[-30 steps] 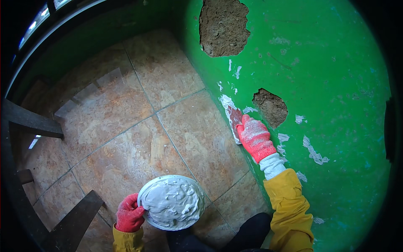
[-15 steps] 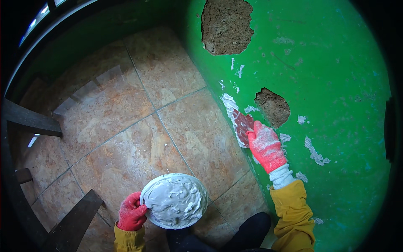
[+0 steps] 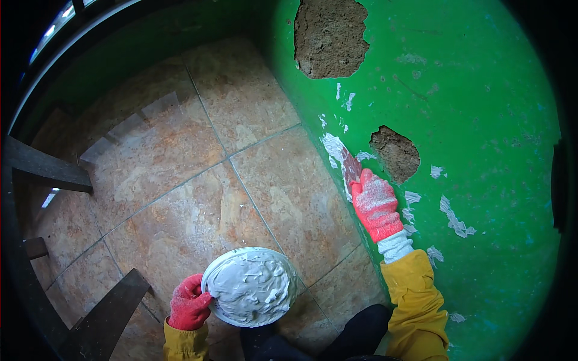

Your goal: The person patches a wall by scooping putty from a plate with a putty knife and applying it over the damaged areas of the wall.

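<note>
My left hand [image 3: 189, 304], in a red glove, grips the left rim of a round plate [image 3: 212, 269] heaped with white filler paste [image 3: 253, 287]. In my right hand [image 3: 377, 204], whose red glove is smeared white, is a reddish putty knife [image 3: 350, 168]. Its blade lies tilted against the green wall [image 3: 481, 180], low down near the floor. A white smear of paste [image 3: 332, 148] shows on the wall beside the blade's far end. Right of the blade, a rough brown hole [image 3: 395, 154] breaks the paint.
A larger bare patch [image 3: 331, 39] of brown wall lies farther up. Several white paste dabs [image 3: 454, 218] dot the wall. Brown tiles [image 3: 174, 204] cover the floor. Dark furniture legs [image 3: 108, 313] stand at left, and my dark shoe [image 3: 367, 328] is near the wall's foot.
My right hand has shifted slightly left and nearer me, turning the putty knife so its blade shows narrower. More paste shows on the wall right of my wrist. The plate stays nearly still.
</note>
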A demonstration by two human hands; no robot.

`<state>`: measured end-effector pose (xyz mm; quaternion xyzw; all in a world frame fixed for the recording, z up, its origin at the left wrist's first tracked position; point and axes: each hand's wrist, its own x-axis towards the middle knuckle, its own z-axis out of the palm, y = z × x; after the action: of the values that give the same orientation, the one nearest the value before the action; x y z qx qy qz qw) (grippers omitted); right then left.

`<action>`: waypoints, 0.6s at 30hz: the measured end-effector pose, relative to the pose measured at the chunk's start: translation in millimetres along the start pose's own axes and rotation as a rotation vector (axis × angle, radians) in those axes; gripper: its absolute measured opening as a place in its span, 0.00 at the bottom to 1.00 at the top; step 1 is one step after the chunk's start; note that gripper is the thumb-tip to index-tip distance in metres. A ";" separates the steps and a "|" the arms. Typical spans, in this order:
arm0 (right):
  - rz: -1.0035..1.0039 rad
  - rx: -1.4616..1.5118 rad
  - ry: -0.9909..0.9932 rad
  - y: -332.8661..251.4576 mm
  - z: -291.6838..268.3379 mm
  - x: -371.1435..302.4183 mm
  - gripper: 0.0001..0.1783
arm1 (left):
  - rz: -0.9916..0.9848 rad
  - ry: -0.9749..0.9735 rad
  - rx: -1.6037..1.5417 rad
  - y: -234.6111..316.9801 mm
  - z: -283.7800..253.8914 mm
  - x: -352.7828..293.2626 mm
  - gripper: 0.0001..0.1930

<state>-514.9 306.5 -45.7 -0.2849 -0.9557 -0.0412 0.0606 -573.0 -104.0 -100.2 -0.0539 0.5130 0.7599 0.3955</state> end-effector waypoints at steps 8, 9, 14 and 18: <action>-0.128 -0.030 0.006 0.8 -20.4 -29.5 0.14 | -0.001 -0.006 -0.044 -1.5 -0.1 0.9 0.22; -0.128 -0.032 0.006 0.2 -19.5 -27.2 0.14 | -0.002 -0.017 -0.045 -1.4 0.6 1.6 0.22; 0.001 0.017 -0.163 -0.9 -12.9 -4.7 0.14 | 0.003 -0.043 -0.052 -1.9 0.7 2.1 0.22; 0.055 0.002 -0.175 -1.3 -11.0 11.9 0.13 | 0.002 -0.040 -0.010 3.3 4.0 0.8 0.22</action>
<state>-524.5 310.5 -33.3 -0.3134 -0.9493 -0.0137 -0.0219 -574.4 -100.8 -96.3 -0.0402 0.5011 0.7638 0.4047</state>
